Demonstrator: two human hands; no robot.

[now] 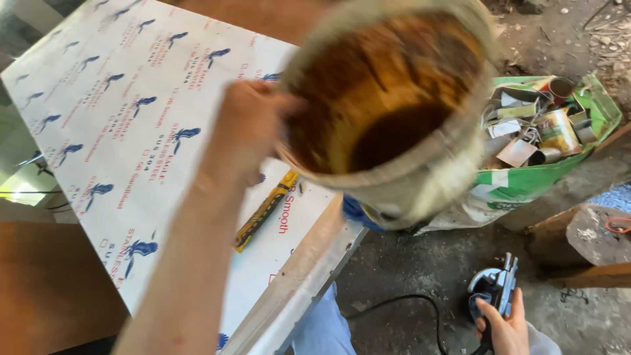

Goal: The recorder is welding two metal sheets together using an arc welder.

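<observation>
My left hand [246, 125] grips the rim of a dirty white bucket [420, 177] and holds it up close to the camera, tilted so that its rust-brown inside [381, 92] faces me. The bucket is blurred. Low at the right, my right hand [506, 329] holds a blue and silver power tool [493, 286] near the ground, with a black cord [401, 302] trailing from it. A yellow and black utility knife [266, 210] lies on the white printed sheet [118, 131] just below the bucket.
The sheet rests on a bench with a metal edge [309, 269]. A green and white sack [559, 164] full of scrap metal offcuts stands on the dirt floor [407, 263] at right. A wooden block [585, 243] sits beside it. Brown boards [46, 283] lie at left.
</observation>
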